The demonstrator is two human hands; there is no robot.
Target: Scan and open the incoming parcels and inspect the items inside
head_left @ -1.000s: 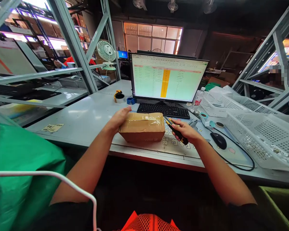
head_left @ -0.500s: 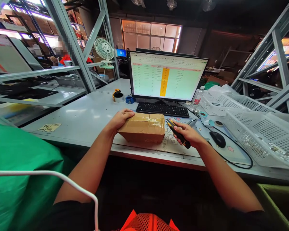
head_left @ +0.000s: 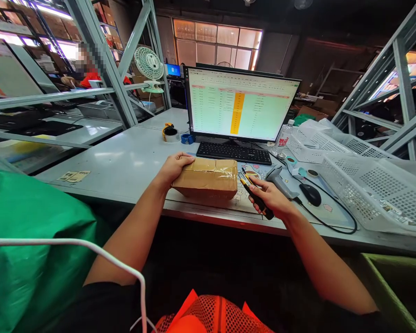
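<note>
A brown cardboard box (head_left: 208, 180) sealed with clear tape lies on the grey table (head_left: 125, 162), near its front edge. My left hand (head_left: 173, 167) grips the box's left end, fingers curled over the top. My right hand (head_left: 269, 196) is closed round a black and yellow utility knife (head_left: 254, 196), whose tip points at the box's right side and sits a little short of it.
Behind the box are a black keyboard (head_left: 234, 152) and a lit monitor (head_left: 241, 104). A barcode scanner (head_left: 279, 181), a mouse (head_left: 310, 194) and white perforated baskets (head_left: 367, 187) lie to the right. A green bag (head_left: 31, 245) sits at the left. Tape rolls (head_left: 170, 134) stand further back.
My left hand has closed its fingers over the box's left end. The box has shifted slightly away from the table edge. My right hand with the knife stays beside it.
</note>
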